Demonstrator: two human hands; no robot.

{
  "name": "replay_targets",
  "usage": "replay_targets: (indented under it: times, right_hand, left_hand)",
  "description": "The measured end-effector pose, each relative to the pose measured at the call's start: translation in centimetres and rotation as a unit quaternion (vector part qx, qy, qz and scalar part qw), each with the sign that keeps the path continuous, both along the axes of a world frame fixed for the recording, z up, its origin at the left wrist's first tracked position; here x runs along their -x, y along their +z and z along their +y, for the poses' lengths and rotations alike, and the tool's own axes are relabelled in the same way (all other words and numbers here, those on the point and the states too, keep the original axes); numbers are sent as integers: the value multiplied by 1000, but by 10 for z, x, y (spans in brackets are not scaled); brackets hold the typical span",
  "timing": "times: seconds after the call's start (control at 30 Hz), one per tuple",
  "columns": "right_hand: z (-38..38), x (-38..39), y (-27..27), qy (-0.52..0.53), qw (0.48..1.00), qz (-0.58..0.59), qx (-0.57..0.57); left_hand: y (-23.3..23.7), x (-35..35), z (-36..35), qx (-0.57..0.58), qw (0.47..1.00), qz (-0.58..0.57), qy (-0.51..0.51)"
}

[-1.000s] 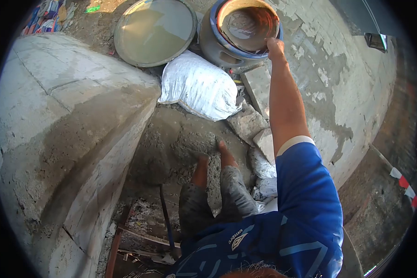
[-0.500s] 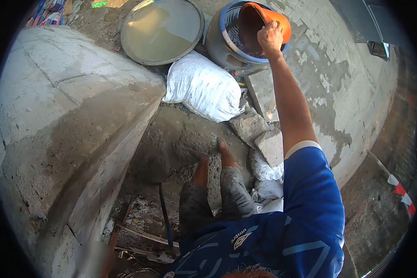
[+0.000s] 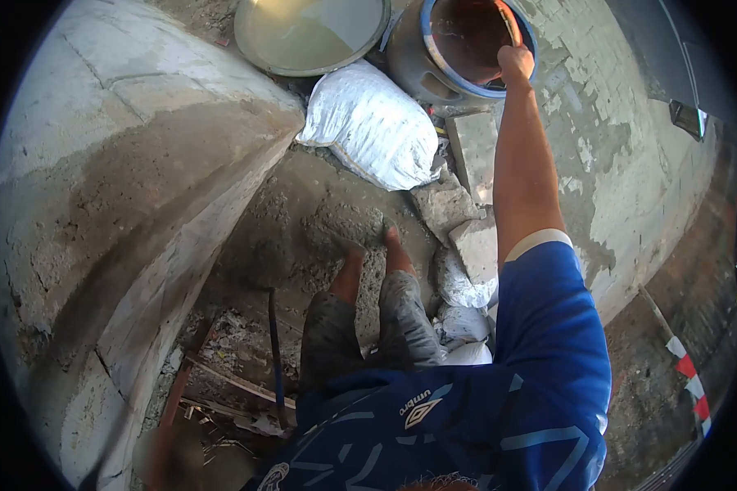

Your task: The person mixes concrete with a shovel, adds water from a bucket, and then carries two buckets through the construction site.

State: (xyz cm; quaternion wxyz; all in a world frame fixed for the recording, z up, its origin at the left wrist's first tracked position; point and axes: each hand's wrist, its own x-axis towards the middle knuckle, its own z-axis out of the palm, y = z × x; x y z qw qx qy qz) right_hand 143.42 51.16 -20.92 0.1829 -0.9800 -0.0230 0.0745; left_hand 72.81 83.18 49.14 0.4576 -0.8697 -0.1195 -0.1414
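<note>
My right hand point(image 3: 516, 64) reaches far forward and is closed around the rim of an orange bucket point(image 3: 509, 23). The bucket sits down inside a blue-rimmed drum point(image 3: 409, 65), its dark reddish inside facing up. Whether there is liquid in the bucket I cannot make out. Against the drum's left side stands a wide round tub point(image 3: 303, 37) of murky water. I cannot find my left hand in this view.
A white sack point(image 3: 373, 123) lies below the tub, beside broken concrete blocks point(image 3: 444, 204). My bare feet stand on wet, rough mortar point(image 3: 303, 204). A concrete wall point(image 3: 164, 155) rises on the left; a dark bar point(image 3: 276, 352) and wooden scraps lie lower left.
My right hand has lowered the orange bucket deeper into the drum; it was tilted above the rim before. The camera view has shifted, moving the drum and tub up and right.
</note>
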Motion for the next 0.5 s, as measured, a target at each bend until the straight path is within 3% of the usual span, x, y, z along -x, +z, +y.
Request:
replay_targets:
  times: [0.03, 0.07, 0.1, 0.3, 0.33, 0.4, 0.5]
  right_hand:
    - [-15, -18, -11, -60, 997, 40, -16]
    - [-10, 16, 46, -255, 909, 158, -290]
    - [-23, 15, 44, -286, 875, 195, -339]
    - [-112, 11, 65, -266, 815, 221, -465]
    - [-126, 20, 68, -266, 787, 219, -512]
    - [-134, 69, 118, -268, 784, 229, -511]
    - [-163, 121, 145, -238, 777, 290, -505]
  left_hand:
    - [4, -1, 5, 12, 1000, 10, 6]
    - [6, -2, 9, 28, 999, 20, 13]
    - [2, -6, 16, 46, 998, 27, 16]
    - [-1, 0, 26, 82, 996, 9, 30]
    - [-5, -3, 24, 90, 995, 7, 30]
    - [-6, -2, 26, 109, 993, -9, 35]
    - [-14, -1, 14, 132, 989, -35, 47]
